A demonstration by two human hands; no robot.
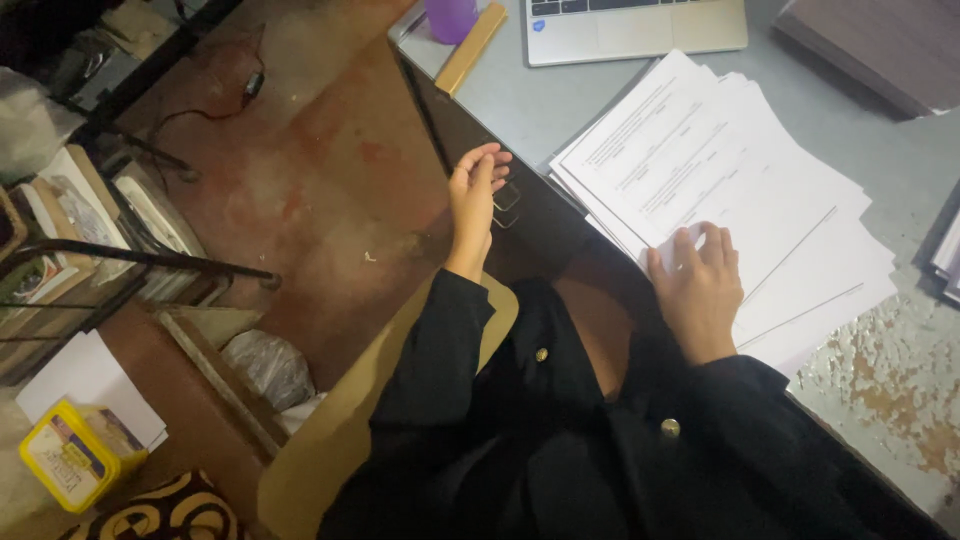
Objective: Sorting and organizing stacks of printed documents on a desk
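Left hand (478,195) open, fingers together; right hand (698,285) flat, palm down.

Two hands are seen: one left hand (475,205) and one right hand (700,285). One spread pile of white paper sheets (730,180) is seen on one grey desk (560,100); the sheets cannot be counted. One laptop (635,25), one purple cup (452,18) and one yellow box (70,455) are seen. Two gold buttons (670,427) are counted on the black sleeves.
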